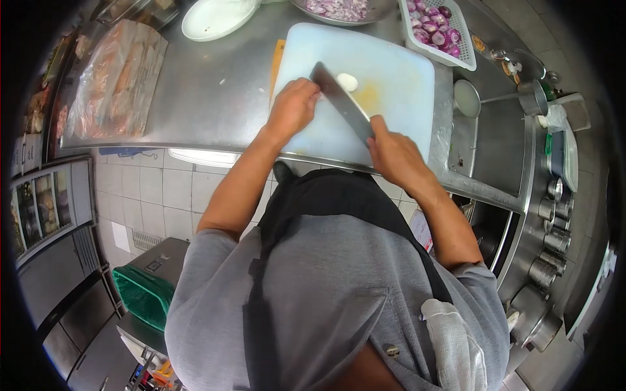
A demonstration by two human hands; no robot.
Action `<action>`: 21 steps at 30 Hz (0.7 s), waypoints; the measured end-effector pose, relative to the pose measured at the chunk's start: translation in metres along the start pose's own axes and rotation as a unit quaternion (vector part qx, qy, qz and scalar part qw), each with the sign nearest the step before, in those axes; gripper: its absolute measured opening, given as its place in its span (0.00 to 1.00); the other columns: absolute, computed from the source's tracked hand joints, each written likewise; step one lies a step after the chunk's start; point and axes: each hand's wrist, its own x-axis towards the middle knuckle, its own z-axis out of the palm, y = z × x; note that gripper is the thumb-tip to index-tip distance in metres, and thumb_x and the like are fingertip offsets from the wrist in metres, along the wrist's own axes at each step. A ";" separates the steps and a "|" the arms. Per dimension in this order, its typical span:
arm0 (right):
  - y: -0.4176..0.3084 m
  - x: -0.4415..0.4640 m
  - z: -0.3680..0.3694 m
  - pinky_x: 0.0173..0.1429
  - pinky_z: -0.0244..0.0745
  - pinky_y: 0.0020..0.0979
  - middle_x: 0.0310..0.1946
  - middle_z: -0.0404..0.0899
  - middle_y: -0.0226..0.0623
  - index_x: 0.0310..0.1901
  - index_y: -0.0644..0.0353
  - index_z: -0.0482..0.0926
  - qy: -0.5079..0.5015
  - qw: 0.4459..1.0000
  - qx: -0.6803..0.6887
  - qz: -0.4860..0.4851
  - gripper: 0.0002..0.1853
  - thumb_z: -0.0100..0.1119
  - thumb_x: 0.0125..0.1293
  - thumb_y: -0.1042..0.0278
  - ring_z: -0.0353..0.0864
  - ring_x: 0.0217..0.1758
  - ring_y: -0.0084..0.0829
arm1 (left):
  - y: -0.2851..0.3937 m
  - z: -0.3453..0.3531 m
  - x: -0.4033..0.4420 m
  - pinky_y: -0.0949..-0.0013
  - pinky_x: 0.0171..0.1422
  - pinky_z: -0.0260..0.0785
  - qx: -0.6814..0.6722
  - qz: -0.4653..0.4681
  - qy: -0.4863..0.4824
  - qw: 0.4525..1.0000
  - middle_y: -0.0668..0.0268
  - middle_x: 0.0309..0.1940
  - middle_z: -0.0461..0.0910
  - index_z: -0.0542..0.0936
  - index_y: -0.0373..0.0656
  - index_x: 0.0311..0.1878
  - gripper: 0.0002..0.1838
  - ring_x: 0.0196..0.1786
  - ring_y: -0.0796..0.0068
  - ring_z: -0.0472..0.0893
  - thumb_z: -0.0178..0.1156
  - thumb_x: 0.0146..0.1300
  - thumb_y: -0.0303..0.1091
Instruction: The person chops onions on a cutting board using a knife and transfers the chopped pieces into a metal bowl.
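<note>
My right hand [399,155] grips the handle of a broad kitchen knife [345,104], its blade slanting up and left across a white cutting board [398,72]. Close by the blade's far end is my left hand [293,109], fingers curled together over the board's left side. Whatever those fingers may hold is hidden. A smooth white oval piece [347,82] lies on the board beside the blade, its kind unclear. A yellowish stain marks the board to its right.
Peeled purple onions fill a white plastic basket [464,57] at the back right. Behind the board stands a bowl of chopped onion [336,9], with a white plate [212,19] to its left. Plastic-wrapped packs [117,81] lie on the left; a sink [495,140] is at right.
</note>
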 end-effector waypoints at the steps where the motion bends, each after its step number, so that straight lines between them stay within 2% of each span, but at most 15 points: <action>1: 0.005 0.005 0.009 0.42 0.76 0.63 0.29 0.84 0.62 0.51 0.64 0.65 -0.022 1.000 -0.013 0.010 0.09 0.51 0.75 0.73 0.85 0.35 0.67 | 0.000 0.001 0.001 0.55 0.52 0.77 -0.001 0.001 0.000 1.000 0.57 0.38 0.83 0.82 0.39 0.42 0.07 0.46 0.51 0.83 0.68 0.62 0.20; 2: 0.009 0.007 0.017 0.42 0.76 0.63 0.29 0.84 0.62 0.51 0.64 0.65 -0.044 0.999 -0.023 0.019 0.09 0.51 0.75 0.73 0.85 0.35 0.67 | 0.000 0.001 -0.001 0.55 0.52 0.77 0.000 0.001 -0.002 1.000 0.57 0.38 0.83 0.82 0.39 0.42 0.07 0.46 0.51 0.83 0.68 0.62 0.20; 5: -0.009 -0.002 -0.014 0.42 0.76 0.64 0.29 0.84 0.61 0.51 0.63 0.65 -0.013 1.000 -0.010 -0.006 0.09 0.51 0.75 0.73 0.84 0.35 0.67 | 0.000 -0.004 -0.003 0.55 0.52 0.77 0.004 -0.003 -0.002 1.000 0.58 0.38 0.83 0.82 0.39 0.42 0.07 0.46 0.51 0.83 0.67 0.62 0.20; 8: 0.003 0.003 0.010 0.42 0.76 0.64 0.29 0.84 0.60 0.51 0.63 0.65 -0.012 1.000 -0.021 -0.010 0.10 0.52 0.75 0.72 0.84 0.34 0.66 | -0.001 -0.001 -0.003 0.55 0.52 0.77 0.000 0.002 -0.001 1.000 0.58 0.38 0.83 0.82 0.40 0.42 0.07 0.46 0.51 0.83 0.67 0.62 0.20; 14: -0.003 -0.002 -0.001 0.41 0.75 0.63 0.28 0.83 0.59 0.52 0.63 0.65 -0.002 1.000 0.009 -0.014 0.11 0.55 0.76 0.71 0.84 0.34 0.66 | -0.003 -0.002 -0.009 0.55 0.52 0.77 0.016 0.005 -0.001 1.000 0.58 0.39 0.83 0.82 0.40 0.42 0.07 0.46 0.52 0.83 0.67 0.62 0.20; 17: 0.017 0.002 0.021 0.41 0.75 0.63 0.28 0.83 0.59 0.52 0.63 0.64 -0.025 0.999 0.021 -0.007 0.12 0.56 0.76 0.71 0.84 0.34 0.66 | -0.002 -0.002 -0.008 0.54 0.52 0.77 0.011 0.008 0.000 1.000 0.58 0.40 0.83 0.82 0.40 0.42 0.07 0.46 0.51 0.83 0.67 0.62 0.20; 21: 0.007 -0.012 -0.004 0.41 0.75 0.63 0.28 0.84 0.57 0.53 0.63 0.64 0.004 1.000 0.017 -0.001 0.12 0.55 0.76 0.71 0.84 0.34 0.65 | -0.001 -0.006 -0.005 0.54 0.53 0.77 -0.004 0.009 -0.013 1.000 0.57 0.40 0.83 0.82 0.39 0.44 0.08 0.47 0.50 0.83 0.67 0.61 0.20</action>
